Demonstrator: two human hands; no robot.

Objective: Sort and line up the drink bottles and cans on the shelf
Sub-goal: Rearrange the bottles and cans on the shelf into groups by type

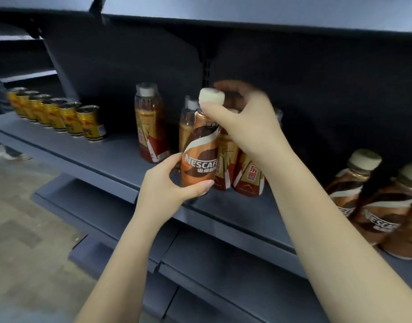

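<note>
Coffee bottle (199,150) with a white cap stands at the front edge of the grey shelf (107,155), held by both hands: the left hand (170,183) wraps its base, the right hand (244,122) pinches its neck under the cap. Amber drink bottles (150,127) stand just behind. Gold cans (60,115) line the far left; more coffee bottles (372,201) cluster at right.

1. The brown-and-cream plastic coffee bottles (375,206) at the right are cut off by the picture's edge.
2. The right hand (244,122) hides the tops of the red-and-gold labelled plastic drink bottles (247,176) behind it.
3. The labels on the row of gold metal cans (58,115) are too blurred to read.
</note>
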